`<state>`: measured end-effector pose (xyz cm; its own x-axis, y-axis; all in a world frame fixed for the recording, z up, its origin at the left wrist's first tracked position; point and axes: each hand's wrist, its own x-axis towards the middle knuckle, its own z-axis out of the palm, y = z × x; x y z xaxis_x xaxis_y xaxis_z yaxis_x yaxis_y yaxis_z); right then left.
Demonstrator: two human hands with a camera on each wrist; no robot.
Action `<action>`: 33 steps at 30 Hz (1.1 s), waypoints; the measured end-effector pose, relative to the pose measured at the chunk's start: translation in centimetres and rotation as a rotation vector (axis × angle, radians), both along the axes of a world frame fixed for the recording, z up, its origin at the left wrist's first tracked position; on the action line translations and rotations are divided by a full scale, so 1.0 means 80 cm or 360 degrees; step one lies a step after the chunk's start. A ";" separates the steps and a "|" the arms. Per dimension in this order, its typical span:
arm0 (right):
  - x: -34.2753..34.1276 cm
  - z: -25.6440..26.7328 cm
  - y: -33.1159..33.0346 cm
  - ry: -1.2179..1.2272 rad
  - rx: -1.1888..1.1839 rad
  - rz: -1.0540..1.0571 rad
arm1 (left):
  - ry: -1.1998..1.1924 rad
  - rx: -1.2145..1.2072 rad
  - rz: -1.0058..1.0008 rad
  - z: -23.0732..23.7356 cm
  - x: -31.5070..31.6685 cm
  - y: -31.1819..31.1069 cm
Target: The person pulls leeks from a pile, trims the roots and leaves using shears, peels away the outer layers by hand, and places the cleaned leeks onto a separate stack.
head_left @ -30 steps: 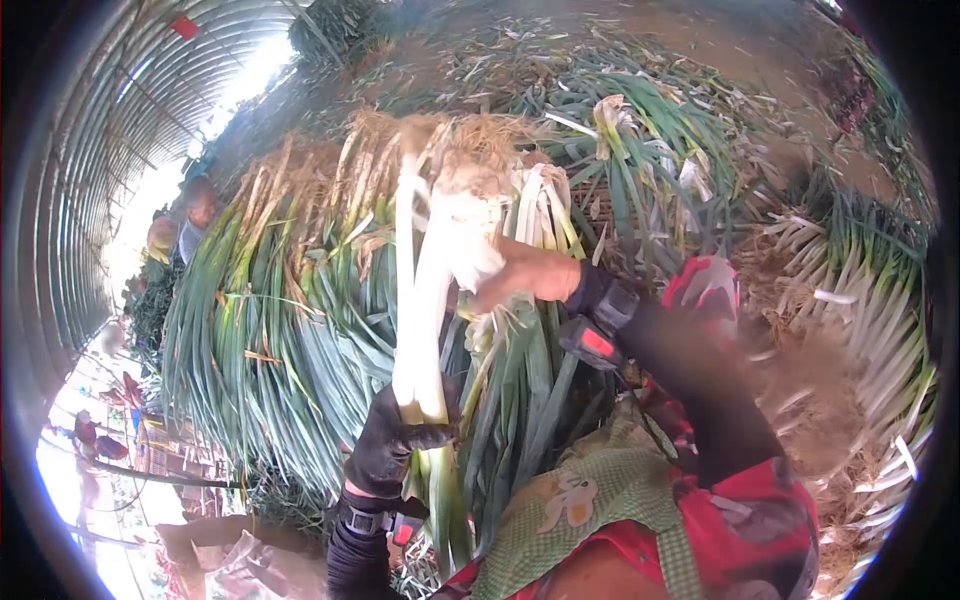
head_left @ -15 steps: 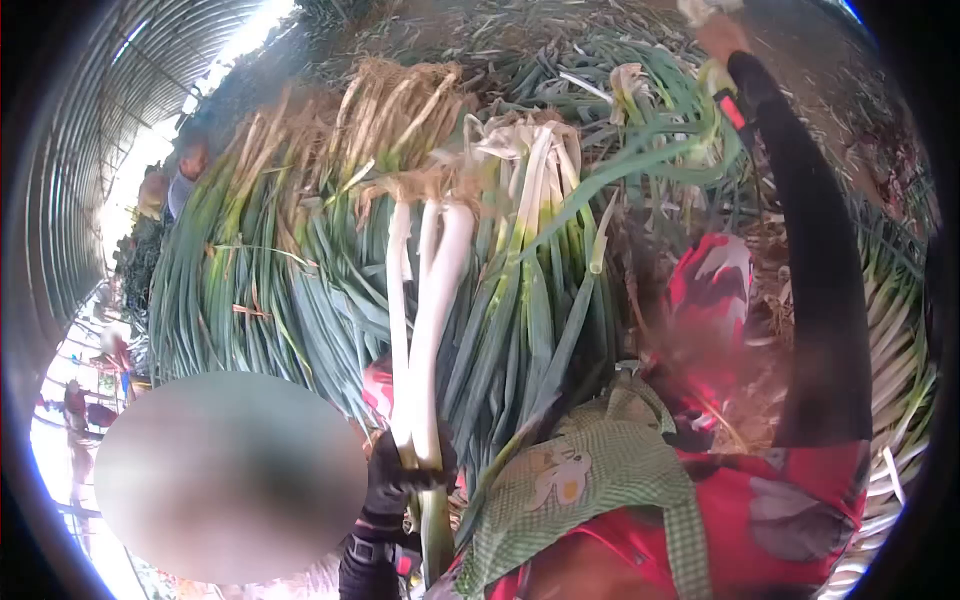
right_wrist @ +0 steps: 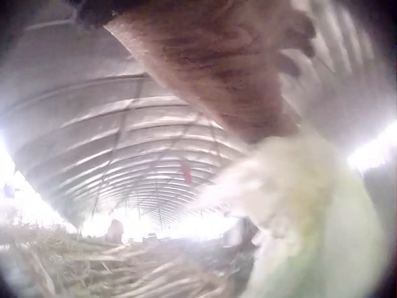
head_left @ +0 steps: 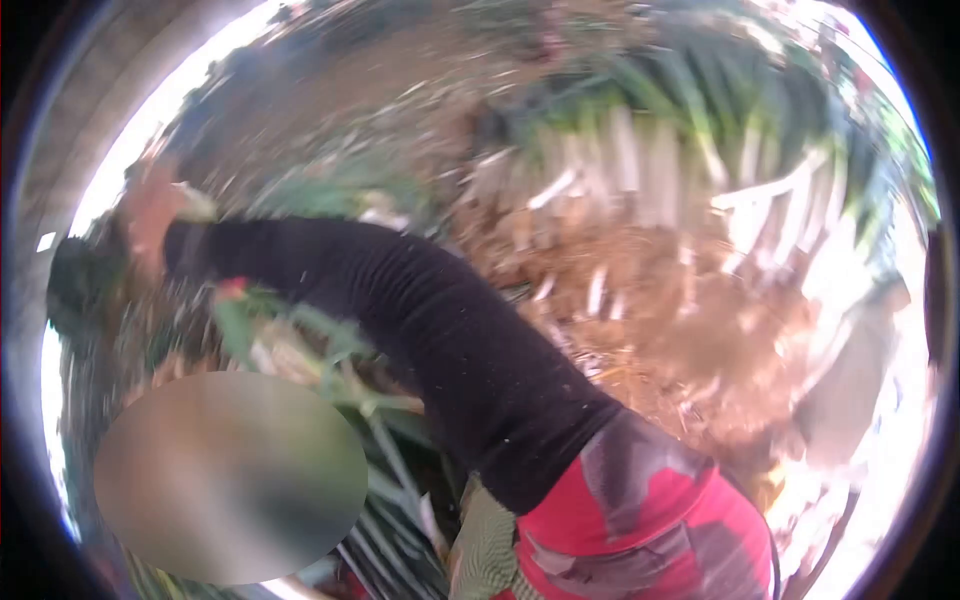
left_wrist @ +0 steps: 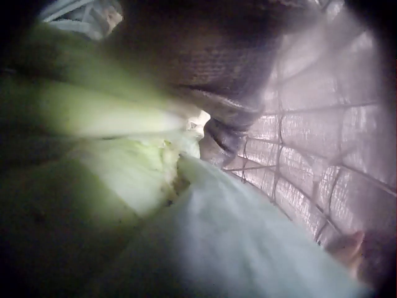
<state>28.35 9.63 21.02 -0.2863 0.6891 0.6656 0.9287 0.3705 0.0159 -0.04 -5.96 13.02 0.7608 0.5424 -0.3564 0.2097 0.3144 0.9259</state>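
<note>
In the left wrist view, my left hand [left_wrist: 211,56], in a dark glove, grips green onion stalks [left_wrist: 111,118]; a broad pale green leaf [left_wrist: 248,236] crosses below them. A blurred oval covers the lower left of the head view, and the left hand does not show there. My bare right hand [head_left: 150,220] is far out to the left, blurred, at the end of a black sleeve [head_left: 430,330]. The right wrist view has the right hand [right_wrist: 211,68] pinching pale peeled green onion leaves [right_wrist: 285,186] that hang from it.
A large row of green onions [head_left: 650,150] stands at the upper right of the head view, white ends toward me. Brown soil [head_left: 650,340] with scraps lies in front. An arched ribbed roof [right_wrist: 142,149] spans overhead in the right wrist view.
My right hand moves from the onions in front to the upper right with the peeled leaves, then across to the left of the view. The head view has turned right and blurred.
</note>
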 end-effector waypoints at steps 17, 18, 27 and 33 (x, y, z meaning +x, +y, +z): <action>0.033 0.143 -0.269 -0.0796 0.0256 0.0139 | -0.0344 0.0556 -0.1150 0.138 0.245 -0.114; 0.090 0.170 -0.299 -0.0712 0.0399 -0.0128 | -0.0434 0.0608 -0.1184 0.157 0.265 -0.130; 0.320 0.137 -0.896 0.0153 0.0376 -0.3132 | -0.1084 0.0945 -0.1376 0.293 0.396 -0.249; 0.299 -0.058 -0.998 0.1255 0.0720 -0.3957 | -0.0585 0.0958 -0.1168 0.177 0.283 -0.111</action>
<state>52.25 -70.25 16.41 0.5025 -0.7957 0.3381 -0.5687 -0.5988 -0.5640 22.57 -14.81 27.20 0.9853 -0.0902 0.1447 -0.1662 -0.3167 0.9339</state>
